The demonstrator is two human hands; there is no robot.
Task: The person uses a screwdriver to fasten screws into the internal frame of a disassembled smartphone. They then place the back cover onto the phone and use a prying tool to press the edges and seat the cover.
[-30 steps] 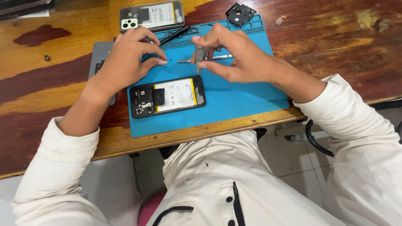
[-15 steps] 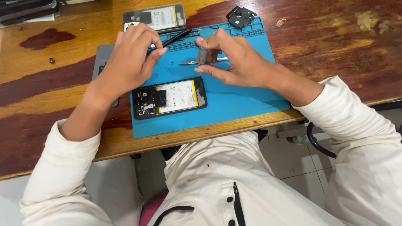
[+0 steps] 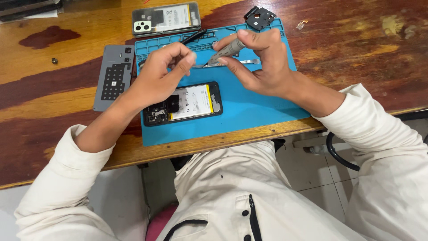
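From the head camera we look down on a wooden counter [image 3: 53, 96] where a blue work mat [image 3: 258, 109] lies. Our right hand [image 3: 261, 62] is closed around a grey screwdriver [image 3: 227, 50], its tip pointing down toward the left hand. Our left hand [image 3: 162, 73] has thumb and fingertips pinched together just beside that tip; what they pinch is too small for us to tell. Under both hands a pair of metal tweezers [image 3: 243, 62] lies on the mat. Nearer to us on the mat rests an opened phone [image 3: 183, 103], back off, with its white battery and circuit board showing. A second opened phone [image 3: 166, 18] lies at the far edge of the counter. A grey back panel [image 3: 113, 76] sits left of the mat, and a small black part [image 3: 259, 17] lies beyond its far right corner.
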